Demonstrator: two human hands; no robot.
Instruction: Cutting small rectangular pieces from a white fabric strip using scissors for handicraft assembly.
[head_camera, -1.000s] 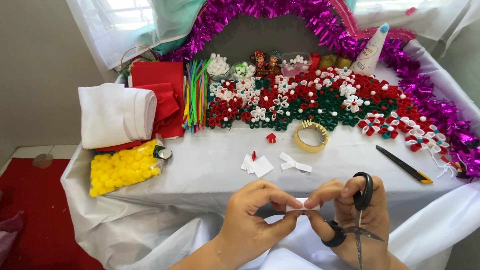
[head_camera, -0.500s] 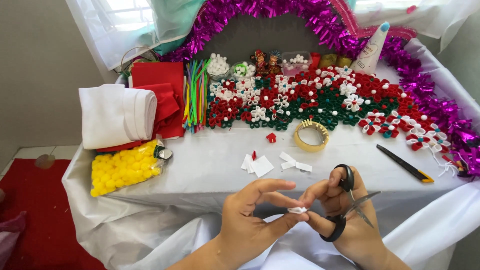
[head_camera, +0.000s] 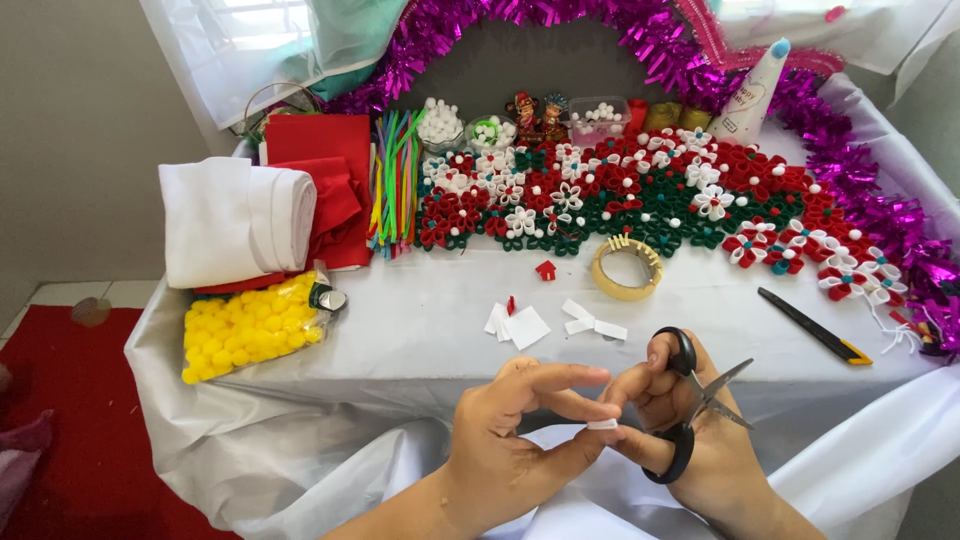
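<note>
Nearest the camera, the left hand (head_camera: 505, 450) and right hand (head_camera: 690, 425) meet, fingertips pinching a small white paper piece (head_camera: 602, 425) between them. Black-handled scissors (head_camera: 690, 400) hang looped on the right hand, blades slightly apart. Beyond the paper piece lie white paper scraps (head_camera: 530, 325), then a tape roll (head_camera: 627, 268), then red, white and green paper flowers (head_camera: 620, 190).

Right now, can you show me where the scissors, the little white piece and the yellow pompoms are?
scissors (head_camera: 690, 400), head view, on the black handles by the right hand.
little white piece (head_camera: 602, 424), head view, its middle, pinched between fingertips.
yellow pompoms (head_camera: 245, 328), head view, middle of the bag.
</note>
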